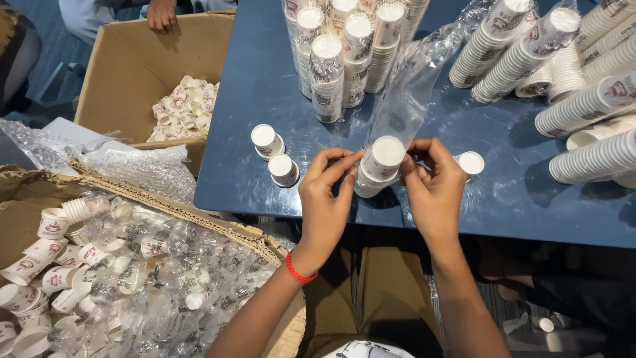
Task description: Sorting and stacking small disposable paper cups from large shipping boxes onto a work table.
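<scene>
Upside down, the white cup stack (pixel 381 166) sits in a clear sleeve (pixel 411 86).

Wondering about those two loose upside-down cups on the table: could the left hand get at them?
Probably yes: the two loose cups stand beside the left hand on bare blue table, nothing between, though its fingers pinch the plastic sleeve.

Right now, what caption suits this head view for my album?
Both hands, left hand and right hand, hold a short stack of paper cups over a blue table.

cup stack (pixel 381 166) between hands, loose cups (pixel 275 154) left on table (pixel 265 73)
</scene>
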